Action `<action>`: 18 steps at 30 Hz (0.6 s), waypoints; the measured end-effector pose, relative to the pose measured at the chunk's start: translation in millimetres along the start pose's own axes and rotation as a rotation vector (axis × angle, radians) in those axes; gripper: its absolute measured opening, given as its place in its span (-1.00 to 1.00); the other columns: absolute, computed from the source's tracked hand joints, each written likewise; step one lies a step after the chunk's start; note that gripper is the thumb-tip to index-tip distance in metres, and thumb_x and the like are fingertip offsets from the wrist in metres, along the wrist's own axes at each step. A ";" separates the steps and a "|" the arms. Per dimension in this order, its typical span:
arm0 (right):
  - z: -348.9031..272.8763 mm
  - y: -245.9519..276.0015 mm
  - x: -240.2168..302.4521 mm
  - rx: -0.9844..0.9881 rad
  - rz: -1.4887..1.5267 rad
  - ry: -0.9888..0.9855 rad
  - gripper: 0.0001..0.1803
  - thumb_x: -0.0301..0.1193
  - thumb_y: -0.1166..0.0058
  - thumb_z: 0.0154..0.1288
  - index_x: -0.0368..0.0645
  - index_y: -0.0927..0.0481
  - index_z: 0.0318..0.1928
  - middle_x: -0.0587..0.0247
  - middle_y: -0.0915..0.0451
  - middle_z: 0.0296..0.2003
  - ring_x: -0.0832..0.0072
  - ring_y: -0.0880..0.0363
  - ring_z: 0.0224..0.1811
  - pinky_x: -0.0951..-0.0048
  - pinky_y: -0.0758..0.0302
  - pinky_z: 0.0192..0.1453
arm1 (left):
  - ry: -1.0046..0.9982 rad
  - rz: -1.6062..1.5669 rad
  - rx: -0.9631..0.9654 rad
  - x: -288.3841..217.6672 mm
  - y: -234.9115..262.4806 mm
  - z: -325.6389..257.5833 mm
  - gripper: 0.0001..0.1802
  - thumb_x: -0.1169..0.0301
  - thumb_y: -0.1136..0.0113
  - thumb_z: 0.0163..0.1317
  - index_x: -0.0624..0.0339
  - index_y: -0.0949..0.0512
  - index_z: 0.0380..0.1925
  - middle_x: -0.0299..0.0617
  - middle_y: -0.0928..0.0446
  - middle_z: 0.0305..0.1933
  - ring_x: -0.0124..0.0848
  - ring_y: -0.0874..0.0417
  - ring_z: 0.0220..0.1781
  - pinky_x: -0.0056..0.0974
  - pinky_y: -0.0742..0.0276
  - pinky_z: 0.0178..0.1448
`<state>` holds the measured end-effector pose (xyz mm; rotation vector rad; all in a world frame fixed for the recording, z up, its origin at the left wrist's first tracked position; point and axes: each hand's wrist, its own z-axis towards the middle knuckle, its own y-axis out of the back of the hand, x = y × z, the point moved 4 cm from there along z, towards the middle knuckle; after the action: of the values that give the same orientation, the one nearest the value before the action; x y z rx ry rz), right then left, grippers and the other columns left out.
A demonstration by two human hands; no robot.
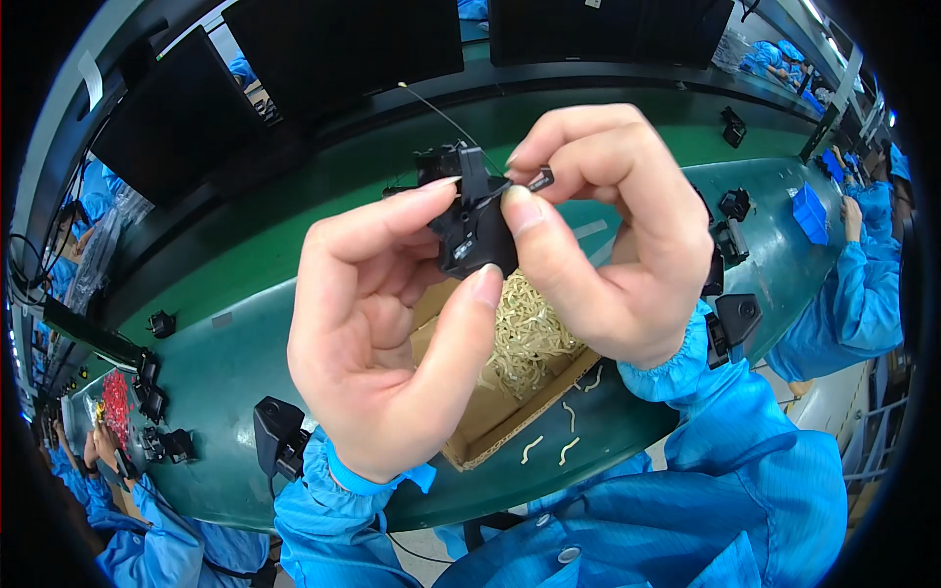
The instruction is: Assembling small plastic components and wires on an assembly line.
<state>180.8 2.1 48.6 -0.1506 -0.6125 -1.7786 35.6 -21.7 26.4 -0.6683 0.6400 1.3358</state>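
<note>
My left hand (377, 333) grips a small black plastic device (478, 240) between thumb and fingers, holding it up over the table. The device has an upright bracket and folded black pieces on top. At its right side my right hand (627, 225) is closed in a pinch, thumb against fingers, on a short black tab (540, 178) at the device's edge. A thin dark wire (443, 115) with a pale tip rises up and left from near the right fingertips. Whether the tab and the wire are one piece I cannot tell.
Below my hands stands a cardboard box (510, 428) of cream-coloured strips (529, 338); several strips lie beside it. Black devices (279, 431) stand on the green table (578, 480). Monitors (343, 49) line the back. Co-workers (843, 294) sit left and right, near a blue tray (810, 214).
</note>
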 end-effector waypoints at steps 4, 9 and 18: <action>0.2 -3.2 -2.3 0.100 0.047 -0.083 -0.81 -0.60 -0.08 0.07 -0.30 -0.34 -0.33 0.08 -0.45 -0.21 0.59 -0.46 -0.25 0.56 -0.47 -0.10 | 0.016 0.002 -0.045 0.8 -0.1 -2.0 -0.54 0.67 -0.08 0.07 0.39 -0.31 0.03 0.03 -0.44 -0.01 -0.36 -0.49 0.04 -0.31 -0.36 0.17; -0.8 -9.4 -4.8 0.183 0.181 -0.122 -0.69 -0.53 -0.17 0.07 -0.24 -0.33 -0.22 0.06 -0.36 -0.05 0.50 -0.43 -0.05 0.51 -0.44 0.02 | 0.118 -0.130 -0.129 -1.2 3.4 -0.3 -0.51 0.57 -0.03 0.09 0.42 -0.27 0.08 0.06 -0.41 0.03 -0.32 -0.49 0.04 -0.29 -0.37 0.18; -1.3 -3.9 0.2 0.081 0.130 -0.079 -0.65 -0.51 -0.25 0.05 -0.28 -0.37 -0.19 0.03 -0.30 0.03 0.36 -0.40 0.11 0.42 -0.39 0.15 | 0.091 -0.144 -0.138 -4.1 1.0 0.4 -0.48 0.59 -0.01 0.12 0.45 -0.22 0.13 0.10 -0.40 0.06 -0.30 -0.49 0.07 -0.27 -0.39 0.18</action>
<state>177.3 2.0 46.4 -0.2014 -0.7146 -1.6259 34.1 -23.9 29.6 -0.8758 0.5648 1.2284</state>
